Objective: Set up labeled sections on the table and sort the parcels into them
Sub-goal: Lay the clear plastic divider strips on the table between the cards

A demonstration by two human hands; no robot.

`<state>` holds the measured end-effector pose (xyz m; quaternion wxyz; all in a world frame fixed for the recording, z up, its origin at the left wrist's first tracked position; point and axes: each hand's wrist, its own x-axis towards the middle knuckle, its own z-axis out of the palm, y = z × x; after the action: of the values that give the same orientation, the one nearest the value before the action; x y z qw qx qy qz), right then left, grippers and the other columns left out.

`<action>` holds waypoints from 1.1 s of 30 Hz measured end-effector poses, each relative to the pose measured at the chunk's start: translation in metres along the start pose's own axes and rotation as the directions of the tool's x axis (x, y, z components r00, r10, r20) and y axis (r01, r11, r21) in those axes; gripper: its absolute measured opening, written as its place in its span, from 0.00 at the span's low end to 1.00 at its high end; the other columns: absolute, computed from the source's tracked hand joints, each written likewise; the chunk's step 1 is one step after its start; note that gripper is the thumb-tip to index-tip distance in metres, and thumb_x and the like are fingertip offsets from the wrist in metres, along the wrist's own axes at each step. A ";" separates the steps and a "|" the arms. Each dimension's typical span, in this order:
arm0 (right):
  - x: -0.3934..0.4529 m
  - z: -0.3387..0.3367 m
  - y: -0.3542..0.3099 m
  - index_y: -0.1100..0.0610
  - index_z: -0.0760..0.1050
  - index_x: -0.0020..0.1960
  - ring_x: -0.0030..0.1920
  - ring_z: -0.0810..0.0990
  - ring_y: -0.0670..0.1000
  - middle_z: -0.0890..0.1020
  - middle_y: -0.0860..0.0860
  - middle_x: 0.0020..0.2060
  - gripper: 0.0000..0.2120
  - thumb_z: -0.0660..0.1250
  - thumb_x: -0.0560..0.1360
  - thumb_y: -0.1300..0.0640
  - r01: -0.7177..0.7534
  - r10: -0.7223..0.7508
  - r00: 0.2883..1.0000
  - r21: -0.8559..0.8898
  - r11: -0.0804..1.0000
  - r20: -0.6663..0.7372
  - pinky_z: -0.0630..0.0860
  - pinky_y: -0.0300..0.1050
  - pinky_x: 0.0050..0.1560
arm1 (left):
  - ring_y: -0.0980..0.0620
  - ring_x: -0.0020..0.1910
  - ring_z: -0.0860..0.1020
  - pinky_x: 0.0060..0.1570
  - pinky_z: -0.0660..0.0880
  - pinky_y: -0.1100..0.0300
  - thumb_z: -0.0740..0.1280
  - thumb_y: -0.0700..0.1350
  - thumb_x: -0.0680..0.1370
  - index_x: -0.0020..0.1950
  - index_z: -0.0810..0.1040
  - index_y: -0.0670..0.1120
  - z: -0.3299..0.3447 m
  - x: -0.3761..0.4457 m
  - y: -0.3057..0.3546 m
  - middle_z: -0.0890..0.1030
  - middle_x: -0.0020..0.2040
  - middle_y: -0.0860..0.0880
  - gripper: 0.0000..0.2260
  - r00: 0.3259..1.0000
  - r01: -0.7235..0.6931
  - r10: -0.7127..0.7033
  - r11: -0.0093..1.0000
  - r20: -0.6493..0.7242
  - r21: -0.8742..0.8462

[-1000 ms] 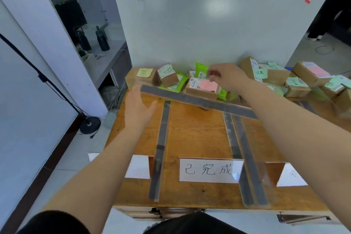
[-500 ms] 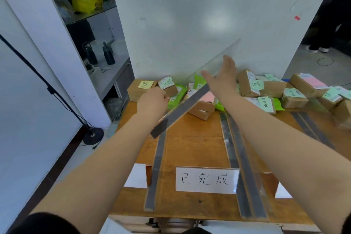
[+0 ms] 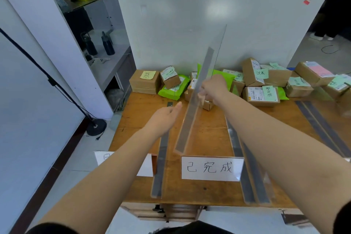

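One second on, your right hand (image 3: 212, 89) grips the clear acrylic divider strip (image 3: 191, 114), swung from crosswise to lengthwise over the wooden worktop (image 3: 209, 135), your left hand's (image 3: 163, 119) fingers released, so another section looks near.

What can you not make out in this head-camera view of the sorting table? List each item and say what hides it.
- Left label card: its writing is covered by the left forearm.
- Right label card: cut off by the frame edge.
- Handwriting on the parcels' sticky notes: too small to read.
- Clear divider: whether its lower end touches the table is unclear.
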<state>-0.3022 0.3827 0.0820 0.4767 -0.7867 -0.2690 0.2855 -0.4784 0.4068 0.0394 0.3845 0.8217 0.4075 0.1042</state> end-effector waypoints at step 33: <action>-0.030 0.141 0.074 0.65 0.70 0.62 0.35 0.76 0.50 0.76 0.57 0.45 0.20 0.50 0.82 0.51 -0.062 0.256 0.927 -0.558 0.827 0.275 0.69 0.40 0.30 | 0.45 0.51 0.79 0.42 0.79 0.59 0.64 0.39 0.77 0.66 0.71 0.44 0.037 0.003 -0.104 0.78 0.52 0.44 0.17 0.895 0.427 -0.372 0.875 0.247 -0.229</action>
<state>-0.4111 0.4166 -0.0326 0.1565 -0.8476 -0.3487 0.3682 -0.5201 0.4272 -0.0610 0.5470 0.6633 0.5107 -0.0030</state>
